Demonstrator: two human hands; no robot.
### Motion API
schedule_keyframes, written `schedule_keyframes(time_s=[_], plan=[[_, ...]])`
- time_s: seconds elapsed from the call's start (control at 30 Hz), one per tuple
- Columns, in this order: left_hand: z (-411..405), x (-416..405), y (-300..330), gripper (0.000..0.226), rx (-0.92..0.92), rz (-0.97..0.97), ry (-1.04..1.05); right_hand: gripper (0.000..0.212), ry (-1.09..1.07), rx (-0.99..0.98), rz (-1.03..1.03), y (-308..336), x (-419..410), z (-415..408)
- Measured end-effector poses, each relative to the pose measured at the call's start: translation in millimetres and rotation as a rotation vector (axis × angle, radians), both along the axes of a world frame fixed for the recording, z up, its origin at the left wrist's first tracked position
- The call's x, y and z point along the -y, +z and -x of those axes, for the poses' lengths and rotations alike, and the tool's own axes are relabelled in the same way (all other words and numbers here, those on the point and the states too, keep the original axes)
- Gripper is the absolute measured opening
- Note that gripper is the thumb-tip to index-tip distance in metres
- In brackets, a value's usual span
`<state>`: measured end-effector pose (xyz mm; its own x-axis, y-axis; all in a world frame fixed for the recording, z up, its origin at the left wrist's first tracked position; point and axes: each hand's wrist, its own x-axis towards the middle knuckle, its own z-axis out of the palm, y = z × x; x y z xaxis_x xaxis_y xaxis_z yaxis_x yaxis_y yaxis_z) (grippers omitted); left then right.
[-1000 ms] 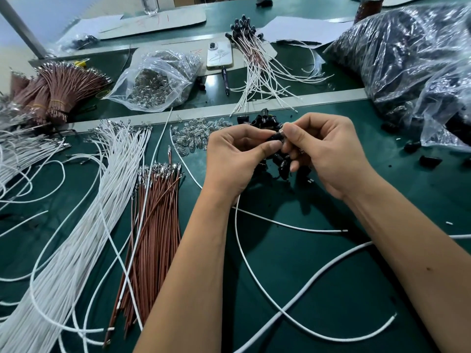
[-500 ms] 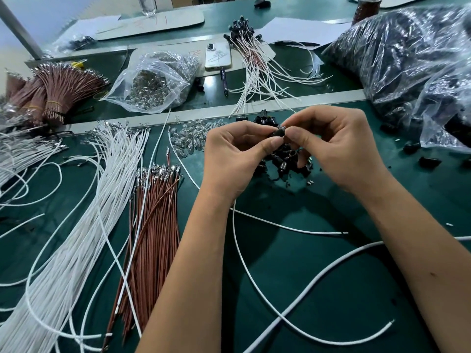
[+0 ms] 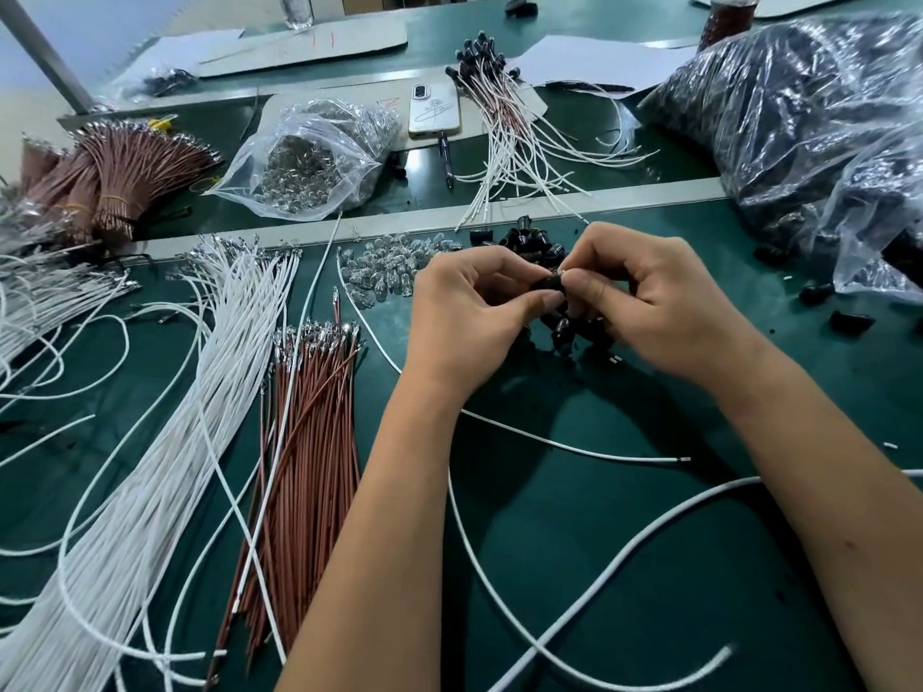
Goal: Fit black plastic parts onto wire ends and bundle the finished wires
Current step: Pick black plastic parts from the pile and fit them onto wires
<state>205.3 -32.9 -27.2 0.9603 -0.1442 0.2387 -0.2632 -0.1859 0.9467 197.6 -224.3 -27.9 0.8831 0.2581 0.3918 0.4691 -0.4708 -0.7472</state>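
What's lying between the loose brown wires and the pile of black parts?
Head view: the left hand and forearm cross that stretch, over one white wire on the green mat, between the brown wires and the black parts.

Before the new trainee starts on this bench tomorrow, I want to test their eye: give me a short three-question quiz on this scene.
1. True or false: both hands pinch one black plastic part.
2. Which wires lie nearest the left hand? A) loose brown wires B) loose white wires C) banded brown bundles
3. Fill in: the phone lies beside a clear bag of small ____ parts.

Key: 1 true, the right hand meets the left on it. 2 A. 3 clear, glassy.
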Motion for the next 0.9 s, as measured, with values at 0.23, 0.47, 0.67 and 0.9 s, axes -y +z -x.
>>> schedule_keyframes(time_s=[0.23,0.47,0.67,0.9], plan=[[0.5,0.3,0.7,0.016,-0.026,0.017,0.007,0.012,0.025,-0.065,-0.064,-3.2,-0.2,-0.9],[0.0,-3.2,-0.2,0.017,-0.004,0.063,-0.068,0.015,0.103,-0.160,-0.158,-2.4,0.7,0.3],[0.0,-6.8,-1.1,0.017,0.014,0.035,-0.107,0.015,0.152,-0.201,-0.148,-1.6,2.3,2.0],[3.1,3.6,1.1,0.023,0.064,0.035,-0.010,0.009,0.092,-0.189,-0.325,0.5,-3.5,4.0]])
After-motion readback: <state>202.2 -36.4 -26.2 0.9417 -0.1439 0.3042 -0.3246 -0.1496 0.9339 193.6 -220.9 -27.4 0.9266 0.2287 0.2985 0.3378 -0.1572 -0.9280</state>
